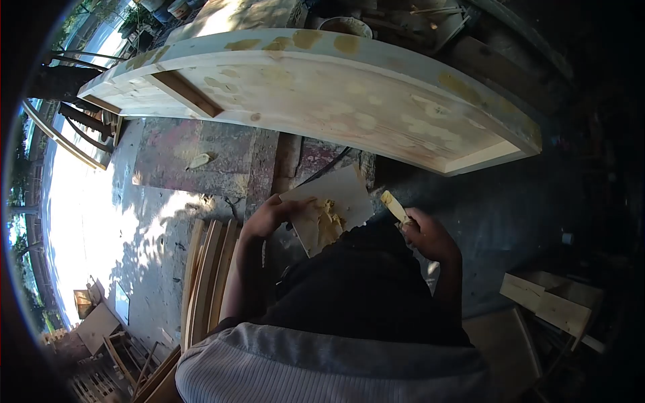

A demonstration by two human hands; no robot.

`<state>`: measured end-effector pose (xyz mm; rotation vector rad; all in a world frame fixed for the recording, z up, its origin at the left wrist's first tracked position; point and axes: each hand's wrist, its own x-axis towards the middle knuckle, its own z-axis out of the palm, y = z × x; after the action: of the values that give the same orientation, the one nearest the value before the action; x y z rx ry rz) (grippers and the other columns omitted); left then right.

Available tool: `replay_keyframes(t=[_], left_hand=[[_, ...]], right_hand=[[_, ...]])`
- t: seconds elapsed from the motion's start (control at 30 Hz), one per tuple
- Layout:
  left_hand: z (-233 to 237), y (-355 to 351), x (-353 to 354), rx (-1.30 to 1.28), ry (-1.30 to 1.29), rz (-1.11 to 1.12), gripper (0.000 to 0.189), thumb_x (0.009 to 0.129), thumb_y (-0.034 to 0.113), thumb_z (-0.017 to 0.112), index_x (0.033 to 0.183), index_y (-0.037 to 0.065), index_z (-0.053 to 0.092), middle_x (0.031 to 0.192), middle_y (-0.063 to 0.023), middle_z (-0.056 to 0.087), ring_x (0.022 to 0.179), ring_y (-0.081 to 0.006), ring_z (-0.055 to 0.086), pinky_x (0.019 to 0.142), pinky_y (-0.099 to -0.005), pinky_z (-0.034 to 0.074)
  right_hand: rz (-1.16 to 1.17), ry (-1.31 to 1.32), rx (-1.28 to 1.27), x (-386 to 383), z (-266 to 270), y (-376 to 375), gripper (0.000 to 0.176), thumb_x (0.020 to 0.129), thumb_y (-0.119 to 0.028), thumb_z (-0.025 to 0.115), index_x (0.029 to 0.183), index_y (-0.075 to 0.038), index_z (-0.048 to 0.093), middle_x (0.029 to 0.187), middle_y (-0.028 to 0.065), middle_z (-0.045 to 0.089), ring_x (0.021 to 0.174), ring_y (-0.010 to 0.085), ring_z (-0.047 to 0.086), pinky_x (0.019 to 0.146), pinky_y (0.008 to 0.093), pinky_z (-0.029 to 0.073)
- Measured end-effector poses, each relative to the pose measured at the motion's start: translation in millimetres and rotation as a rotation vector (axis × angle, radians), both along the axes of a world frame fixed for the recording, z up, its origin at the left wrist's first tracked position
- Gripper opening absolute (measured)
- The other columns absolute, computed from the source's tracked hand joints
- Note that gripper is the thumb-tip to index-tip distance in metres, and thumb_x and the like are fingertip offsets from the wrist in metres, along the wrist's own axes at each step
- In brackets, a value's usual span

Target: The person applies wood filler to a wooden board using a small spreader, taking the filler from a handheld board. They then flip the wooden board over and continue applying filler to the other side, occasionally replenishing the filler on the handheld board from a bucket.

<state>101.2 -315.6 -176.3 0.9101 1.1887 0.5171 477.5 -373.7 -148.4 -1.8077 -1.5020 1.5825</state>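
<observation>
My left hand (272, 213) grips the left edge of a flat pale board (353, 185), its thumb lying over the top face. Yellowish filler paste (329, 225) is heaped and smeared on that board. In my right hand (430, 235) is a putty knife (393, 205), its blade coated with the same yellow paste and tilted up to the left. The knife is apart from the board, a little to its right. Beyond both hands stands a long wooden panel (322, 101) with a raised frame; yellow patches of filler (307, 39) dot its upper edge.
Wooden strips (205, 282) stand to the left of my legs. A wooden drawer-like box (551, 302) lies at the lower right. A paint-stained board (195, 151) lies on the floor beneath the panel, with a small pale scrap (200, 161) on it. A round bucket (346, 27) is behind the panel.
</observation>
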Motion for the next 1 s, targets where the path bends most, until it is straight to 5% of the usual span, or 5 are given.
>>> replay_keyframes(t=[0.07, 0.13, 0.73, 0.8, 1.0], left_hand=[[-19, -5, 0, -0.019, 0.002, 0.008, 0.032, 0.092, 0.029, 0.063, 0.095, -0.002, 0.071, 0.078, -0.0060, 0.067, 0.065, -0.0148, 0.058, 0.061, -0.0286, 0.043], [-30, -8, 5, -0.017, -0.002, 0.020, 0.034, 0.093, 0.031, 0.062, 0.089, -0.001, 0.071, 0.072, -0.0062, 0.066, 0.059, -0.0148, 0.056, 0.057, -0.0290, 0.041], [-17, -117, 24, 0.171, -0.014, 0.463, 0.043, 0.097, 0.031, 0.056, 0.097, -0.010, 0.067, 0.077, -0.0141, 0.068, 0.065, -0.0190, 0.064, 0.062, -0.0311, 0.049], [-10, -119, 7, 0.123, -0.123, 0.757, 0.044, 0.096, 0.031, 0.056, 0.095, -0.012, 0.066, 0.076, -0.0159, 0.067, 0.066, -0.0201, 0.064, 0.064, -0.0312, 0.050], [-8, -129, -71, 0.204, -0.141, 0.957, 0.041, 0.094, 0.032, 0.058, 0.103, -0.007, 0.063, 0.088, -0.0137, 0.066, 0.077, -0.0224, 0.066, 0.069, -0.0335, 0.052]], right_hand=[[0.117, -0.001, 0.110, -18, 11, 4, 0.033, 0.093, -0.012, 0.060, 0.123, 0.001, 0.058, 0.091, 0.0107, 0.065, 0.073, 0.0189, 0.064, 0.069, 0.0334, 0.052], [0.287, -0.265, 0.662, -32, 20, 9, 0.033, 0.092, -0.009, 0.062, 0.123, 0.000, 0.060, 0.097, 0.0156, 0.065, 0.082, 0.0302, 0.066, 0.074, 0.0372, 0.053], [0.781, -0.598, 0.480, -91, 34, -53, 0.035, 0.088, -0.002, 0.059, 0.122, -0.007, 0.063, 0.099, 0.0173, 0.058, 0.095, 0.0361, 0.064, 0.082, 0.0465, 0.052], [0.700, -0.519, 0.417, -88, 24, -41, 0.029, 0.088, -0.005, 0.061, 0.117, -0.005, 0.064, 0.103, 0.0186, 0.059, 0.097, 0.0370, 0.064, 0.083, 0.0468, 0.052], [0.410, -0.362, 0.417, -98, -36, 64, 0.038, 0.088, -0.010, 0.059, 0.125, -0.002, 0.061, 0.114, 0.0264, 0.064, 0.108, 0.0431, 0.062, 0.092, 0.0481, 0.049]])
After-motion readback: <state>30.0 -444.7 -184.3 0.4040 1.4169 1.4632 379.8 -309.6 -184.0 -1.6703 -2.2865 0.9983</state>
